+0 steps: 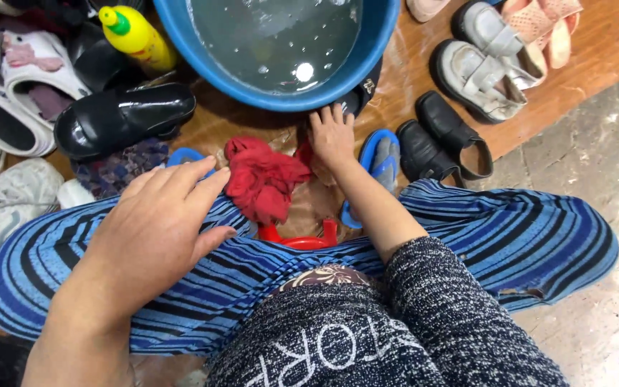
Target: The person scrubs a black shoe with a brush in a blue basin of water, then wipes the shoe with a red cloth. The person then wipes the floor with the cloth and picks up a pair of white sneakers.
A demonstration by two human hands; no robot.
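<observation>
Left hand (157, 226): open, fingers spread flat on the blue striped trouser leg (59, 272).
Right hand (331, 136): empty, fingers spread, fingertips at the blue water basin (202, 50), beside the red cloth (263, 179).

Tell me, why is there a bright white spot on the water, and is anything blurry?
In the head view, the white spot on the water in the blue basin is glare from a light above; the left hand, close to the camera, looks big and slightly soft, while the right hand and red cloth look sharp.
</observation>
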